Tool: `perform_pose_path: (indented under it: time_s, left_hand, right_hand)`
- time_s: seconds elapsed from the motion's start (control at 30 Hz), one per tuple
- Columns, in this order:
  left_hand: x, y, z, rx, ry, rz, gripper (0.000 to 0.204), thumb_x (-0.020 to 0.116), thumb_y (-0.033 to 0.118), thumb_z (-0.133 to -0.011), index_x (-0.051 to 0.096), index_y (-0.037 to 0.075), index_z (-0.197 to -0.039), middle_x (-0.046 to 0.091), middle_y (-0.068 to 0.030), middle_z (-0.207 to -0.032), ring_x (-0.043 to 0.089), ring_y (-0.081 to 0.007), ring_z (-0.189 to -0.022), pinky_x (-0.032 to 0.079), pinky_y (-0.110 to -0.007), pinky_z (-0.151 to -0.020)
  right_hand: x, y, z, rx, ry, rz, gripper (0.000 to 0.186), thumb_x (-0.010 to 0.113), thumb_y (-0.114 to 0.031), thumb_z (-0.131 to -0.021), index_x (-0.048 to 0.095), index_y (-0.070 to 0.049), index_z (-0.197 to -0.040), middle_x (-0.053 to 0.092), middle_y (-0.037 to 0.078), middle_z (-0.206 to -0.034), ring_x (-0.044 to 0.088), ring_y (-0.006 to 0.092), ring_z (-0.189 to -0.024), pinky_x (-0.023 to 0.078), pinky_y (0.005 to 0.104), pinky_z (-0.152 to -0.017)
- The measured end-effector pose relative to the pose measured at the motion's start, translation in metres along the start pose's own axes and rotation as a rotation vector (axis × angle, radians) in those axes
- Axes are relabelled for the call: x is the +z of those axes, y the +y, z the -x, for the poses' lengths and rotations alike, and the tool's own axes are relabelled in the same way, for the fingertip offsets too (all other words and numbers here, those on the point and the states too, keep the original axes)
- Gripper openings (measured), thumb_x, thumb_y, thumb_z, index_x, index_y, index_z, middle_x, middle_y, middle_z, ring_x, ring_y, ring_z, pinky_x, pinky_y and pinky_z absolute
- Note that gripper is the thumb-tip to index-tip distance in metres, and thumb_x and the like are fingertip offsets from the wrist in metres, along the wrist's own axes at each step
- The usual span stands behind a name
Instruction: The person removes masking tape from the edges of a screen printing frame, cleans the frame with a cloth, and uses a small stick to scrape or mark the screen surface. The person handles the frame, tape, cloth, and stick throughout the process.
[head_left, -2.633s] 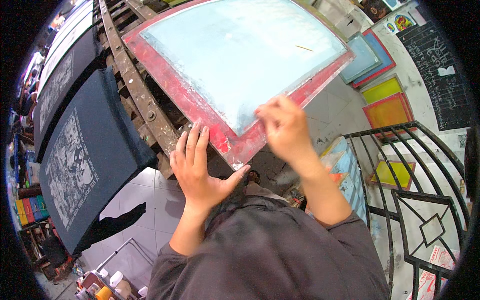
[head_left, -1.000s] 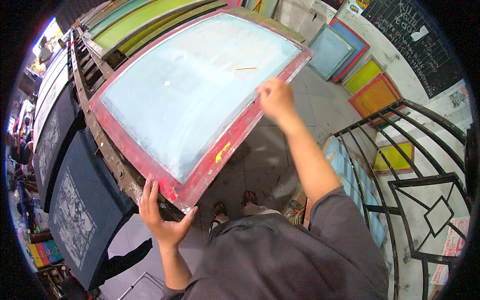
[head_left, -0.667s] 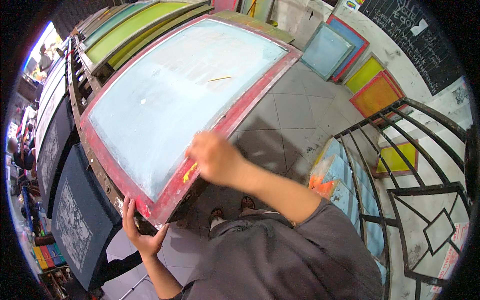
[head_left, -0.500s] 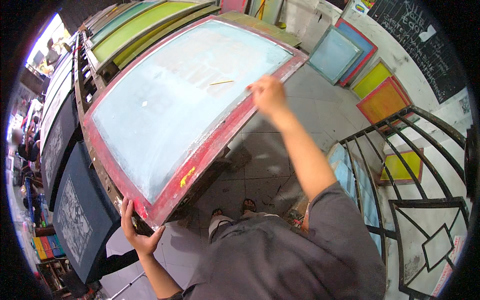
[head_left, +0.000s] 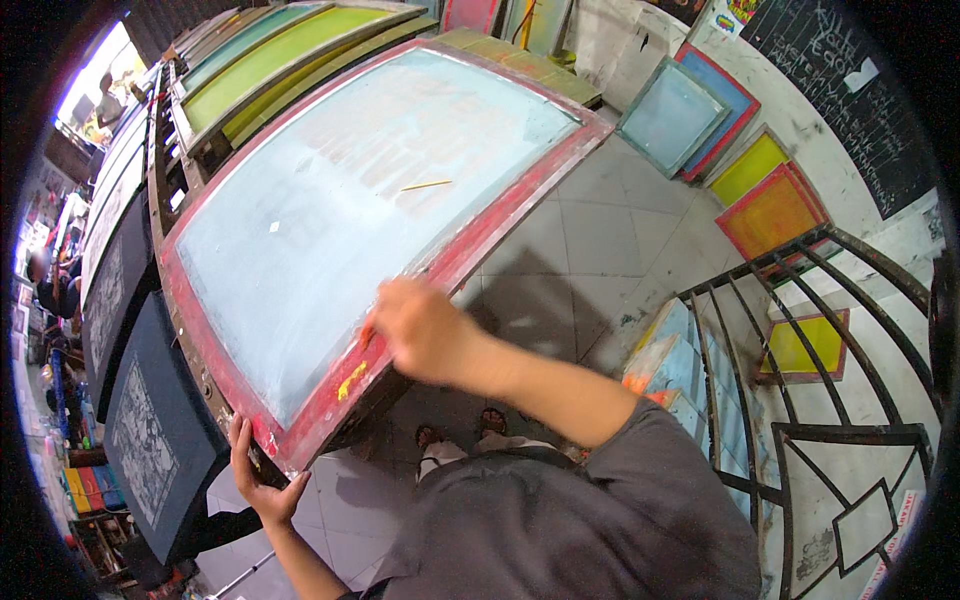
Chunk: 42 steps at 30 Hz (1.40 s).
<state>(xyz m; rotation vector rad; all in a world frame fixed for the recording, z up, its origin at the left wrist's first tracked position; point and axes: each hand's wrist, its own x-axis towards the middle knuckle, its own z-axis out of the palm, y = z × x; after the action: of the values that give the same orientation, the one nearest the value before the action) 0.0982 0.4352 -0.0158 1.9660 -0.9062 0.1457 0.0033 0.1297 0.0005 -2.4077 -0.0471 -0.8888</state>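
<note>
A large silkscreen frame (head_left: 468,254) with a red border lies tilted before me, its pale blue mesh (head_left: 310,240) facing up. My left hand (head_left: 262,485) grips its near left corner, fingers on one side and thumb on the other. Above the near edge of the border is my right hand (head_left: 425,330), blurred by motion and closed round a small red-orange thing (head_left: 368,330) whose kind I cannot make out. That thing seems to touch the border, close to a yellow smear (head_left: 351,381). On the mesh rest a thin yellow stick (head_left: 426,185) and a small white scrap (head_left: 275,227).
Dark printed fabric panels (head_left: 150,430) line the left side. More screens (head_left: 290,70) lie beyond the frame, and others lean on the right wall, including a blue one (head_left: 672,115). A black metal railing (head_left: 790,370) stands at right. A person (head_left: 60,285) is far left.
My right hand has slid along the frame's near edge, leftward and toward me, with the red-orange thing. My left hand stays at the corner. The view has shifted slightly.
</note>
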Motion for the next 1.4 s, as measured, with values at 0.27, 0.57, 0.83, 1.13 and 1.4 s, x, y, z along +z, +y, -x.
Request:
perform_pose_path:
  time_s: [0.27,0.57,0.83,1.13,1.4]
  left_hand:
    - [0.004,-0.004,-0.002,0.014,-0.004,0.049,0.091,0.081,0.039,-0.053,0.047,-0.003,-0.126,0.038,-0.0196,-0.136,0.035,-0.0313,-0.127,0.025,-0.043,-0.106]
    - [-0.001,-0.005,0.002,-0.054,-0.012,0.054,0.093,0.081,0.040,-0.053,0.045,-0.004,-0.126,0.037,-0.0196,-0.137,0.032,-0.0305,-0.130,0.024,-0.043,-0.106]
    - [-0.010,-0.012,0.009,-0.076,-0.037,-0.040,0.099,0.079,0.048,-0.053,0.043,-0.006,-0.127,0.035,-0.0223,-0.137,0.030,-0.0331,-0.130,0.022,-0.045,-0.106]
    - [-0.004,-0.014,0.007,-0.021,-0.007,0.020,0.095,0.081,0.045,-0.052,0.046,-0.006,-0.125,0.038,-0.0219,-0.135,0.033,-0.0321,-0.128,0.025,-0.044,-0.105]
    - [-0.004,-0.012,-0.006,0.073,0.024,-0.084,0.086,0.082,0.045,-0.046,0.057,0.005,-0.117,0.051,-0.0160,-0.127,0.049,-0.0293,-0.117,0.034,-0.041,-0.099]
  right_hand:
    - [-0.147,0.209,-0.007,0.575,0.241,0.477,0.016,0.055,-0.008,-0.077,0.071,-0.011,-0.075,0.061,0.011,-0.077,0.060,0.0280,-0.073,0.048,0.0392,-0.066]
    - [-0.008,-0.011,0.006,-0.208,-0.185,-0.248,0.010,0.052,0.001,-0.061,0.054,-0.001,-0.070,0.051,0.014,-0.073,0.052,0.0317,-0.074,0.044,0.0405,-0.068]
    - [-0.118,0.194,-0.018,0.139,0.128,0.346,0.024,0.050,-0.002,-0.072,0.070,-0.015,-0.067,0.053,0.009,-0.063,0.054,0.0250,-0.061,0.045,0.0374,-0.056]
    - [-0.186,0.289,-0.028,0.721,0.150,0.679,0.011,0.060,-0.014,-0.072,0.068,-0.006,-0.072,0.063,0.015,-0.079,0.061,0.0317,-0.075,0.048,0.0414,-0.069]
    - [-0.124,0.195,-0.017,0.455,0.053,0.629,0.013,0.058,-0.012,-0.074,0.065,-0.001,-0.071,0.061,0.016,-0.077,0.059,0.0332,-0.075,0.045,0.0413,-0.068]
